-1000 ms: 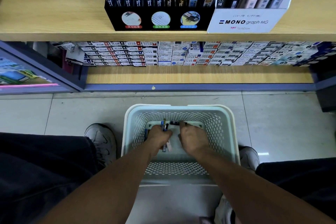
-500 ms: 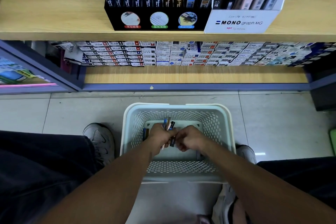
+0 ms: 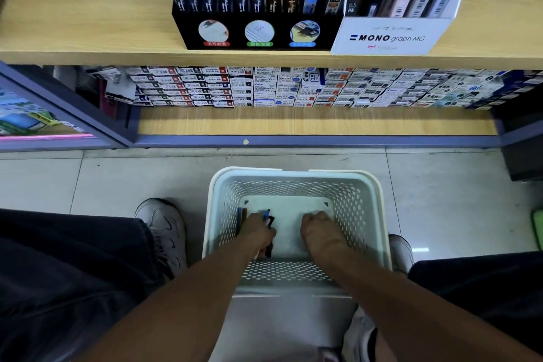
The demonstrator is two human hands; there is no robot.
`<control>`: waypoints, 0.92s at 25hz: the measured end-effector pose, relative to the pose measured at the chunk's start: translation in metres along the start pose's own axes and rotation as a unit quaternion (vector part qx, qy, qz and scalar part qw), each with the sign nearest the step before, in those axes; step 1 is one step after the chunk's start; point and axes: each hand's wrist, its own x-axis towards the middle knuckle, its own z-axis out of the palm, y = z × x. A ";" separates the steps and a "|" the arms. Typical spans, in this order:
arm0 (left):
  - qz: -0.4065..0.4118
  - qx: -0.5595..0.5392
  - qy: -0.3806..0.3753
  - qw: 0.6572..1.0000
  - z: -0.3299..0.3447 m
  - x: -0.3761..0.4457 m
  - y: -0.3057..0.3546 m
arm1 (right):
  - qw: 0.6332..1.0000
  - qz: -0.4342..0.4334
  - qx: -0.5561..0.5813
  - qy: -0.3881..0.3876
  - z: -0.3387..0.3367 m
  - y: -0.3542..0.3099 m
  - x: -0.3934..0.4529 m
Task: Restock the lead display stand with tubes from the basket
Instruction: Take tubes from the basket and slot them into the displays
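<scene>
Low in the middle of the frame, a few lead tubes (image 3: pixel 268 219) stick out of the left hand (image 3: pixel 258 233), whose fingers curl round them as a small bundle; a blue tip and a dark one show above the knuckles, and a dark end pokes out below the palm. Another tube (image 3: pixel 239 219) lies on the floor of the basket at its left wall, just beside that hand. The right hand (image 3: pixel 318 229) is down on the basket floor toward the right, fingers bent under; whether it pinches anything cannot be told from here. The two hands are apart, with bare basket floor between them.

The white perforated basket (image 3: pixel 370 214) stands on the tiled floor between the person's two pale shoes (image 3: pixel 164 229).

At the top centre of the frame, on the upper wooden shelf (image 3: pixel 73 23), stands the black lead display stand (image 3: pixel 258 34), filled with upright blue and orange tubes. Touching its right side is a white MONO graph box (image 3: pixel 388 38) holding dark and pale packs. On the lower shelf, stacked small boxes (image 3: pixel 264 88) run across the frame.
</scene>
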 end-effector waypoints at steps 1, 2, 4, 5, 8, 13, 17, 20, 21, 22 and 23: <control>-0.003 0.002 -0.001 1.000 0.000 0.000 0.000 | 1.000 0.008 0.027 0.006 0.000 -0.002 -0.003; -0.004 0.003 -0.001 1.000 0.000 0.000 0.001 | 0.998 0.011 0.052 0.016 -0.001 -0.003 -0.005; -0.004 0.001 -0.001 1.000 0.001 -0.001 0.002 | 0.996 0.009 0.081 0.027 -0.005 -0.005 -0.012; -0.001 0.003 -0.001 1.000 0.002 -0.001 0.003 | 0.996 0.009 0.082 0.037 -0.006 -0.005 -0.012; -0.004 -0.011 -0.005 1.000 0.002 -0.002 0.006 | 0.996 0.003 0.069 0.052 -0.003 -0.007 -0.009; -0.033 -0.122 -0.046 0.991 -0.002 -0.007 0.005 | 0.996 0.001 0.082 0.020 -0.003 -0.009 -0.005; -0.028 -0.165 -0.055 0.984 -0.009 -0.010 0.014 | 0.993 -0.001 0.121 0.016 -0.014 0.000 -0.002; -0.043 -0.151 -0.044 0.987 -0.006 -0.006 0.011 | 0.989 0.009 0.135 0.061 -0.013 -0.002 -0.003; -0.044 -0.146 -0.036 0.988 -0.005 -0.004 0.009 | 0.990 0.004 0.129 0.061 -0.012 -0.004 -0.003; -0.043 -0.140 -0.027 0.989 -0.003 -0.003 0.008 | 0.992 -0.012 0.111 0.051 -0.010 -0.007 -0.003; -0.042 -0.133 -0.023 0.990 -0.002 -0.001 0.007 | 0.995 -0.028 0.089 0.037 -0.009 -0.010 -0.002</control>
